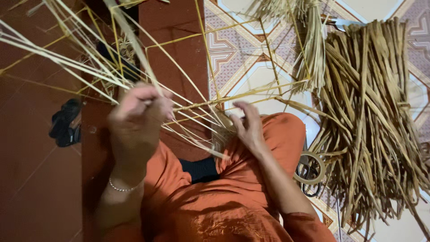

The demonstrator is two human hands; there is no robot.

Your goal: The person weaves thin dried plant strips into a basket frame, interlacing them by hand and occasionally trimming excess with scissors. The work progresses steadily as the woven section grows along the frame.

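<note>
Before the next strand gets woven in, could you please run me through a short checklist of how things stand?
1. Left hand grips the pale strands: ok, fingers closed round them.
2. Right hand on the woven start: ok, fingertips rest on it over the knee.
3. Thin yellow frame rods in front of the hands: ok, they stand clear of the straw.
4. Spare straw pile near the right hand: ok, it lies on the tiled floor beside the knee.
5. Scissors at hand: ok, beside the right forearm, partly under straw.
6. Tightness of the weave: cannot tell, blurred.
</note>
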